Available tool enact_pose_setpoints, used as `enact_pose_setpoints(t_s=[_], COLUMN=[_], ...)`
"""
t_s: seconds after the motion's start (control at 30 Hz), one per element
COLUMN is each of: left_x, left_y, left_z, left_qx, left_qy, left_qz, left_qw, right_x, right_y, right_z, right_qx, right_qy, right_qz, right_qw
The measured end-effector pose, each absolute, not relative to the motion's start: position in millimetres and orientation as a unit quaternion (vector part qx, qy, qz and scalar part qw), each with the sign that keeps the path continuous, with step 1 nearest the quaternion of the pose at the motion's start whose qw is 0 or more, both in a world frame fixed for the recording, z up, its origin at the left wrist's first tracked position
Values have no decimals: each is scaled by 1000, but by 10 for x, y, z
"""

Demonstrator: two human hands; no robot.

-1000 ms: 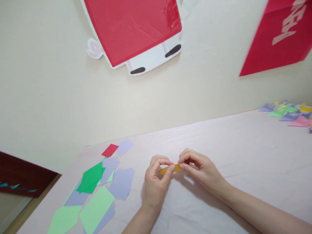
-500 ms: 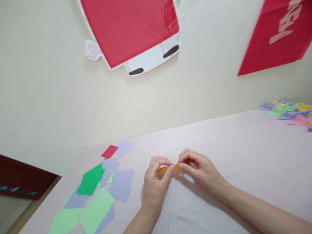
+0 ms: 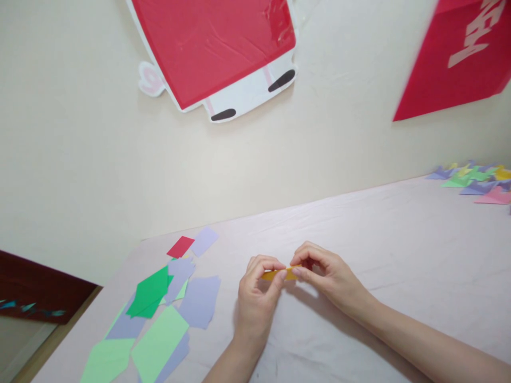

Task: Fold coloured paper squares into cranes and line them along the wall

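Note:
A narrow folded strip of yellow paper [image 3: 278, 274] is held just above the pale tabletop [image 3: 399, 250] between both hands. My left hand [image 3: 257, 300] pinches its left end with thumb and fingers curled closed. My right hand [image 3: 327, 276] pinches its right end, fingers bent tightly round it. Most of the strip is hidden behind the fingertips.
Loose cut paper pieces lie to the left: dark green [image 3: 149, 292], light green [image 3: 159, 343], lilac [image 3: 199, 300] and a small red square [image 3: 180, 246]. Several folded coloured paper shapes [image 3: 477, 180] sit at the far right by the wall. The table's left edge drops away near the papers.
Both hands keep pinching the yellow strip in about the same spot; the fingertips have closed in slightly, so less of the strip shows.

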State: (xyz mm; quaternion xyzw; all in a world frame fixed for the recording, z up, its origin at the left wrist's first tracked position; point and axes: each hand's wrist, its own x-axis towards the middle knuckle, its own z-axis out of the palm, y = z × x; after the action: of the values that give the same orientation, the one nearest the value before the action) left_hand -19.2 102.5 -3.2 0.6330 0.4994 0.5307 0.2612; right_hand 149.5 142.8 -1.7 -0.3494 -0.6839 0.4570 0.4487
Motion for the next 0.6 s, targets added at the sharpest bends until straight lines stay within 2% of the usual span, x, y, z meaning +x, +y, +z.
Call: enact_pose_setpoints(t_s=[0.6], left_x=[-199], left_y=[1044], left_z=[-36], left_qx=[620], left_qy=[527], left_qz=[518], left_qw=[265], right_x=[1495], right_y=[1419], right_z=[8], right_qx=[-356], right_qy=[-705], right_qz=[424], right_qw=[443])
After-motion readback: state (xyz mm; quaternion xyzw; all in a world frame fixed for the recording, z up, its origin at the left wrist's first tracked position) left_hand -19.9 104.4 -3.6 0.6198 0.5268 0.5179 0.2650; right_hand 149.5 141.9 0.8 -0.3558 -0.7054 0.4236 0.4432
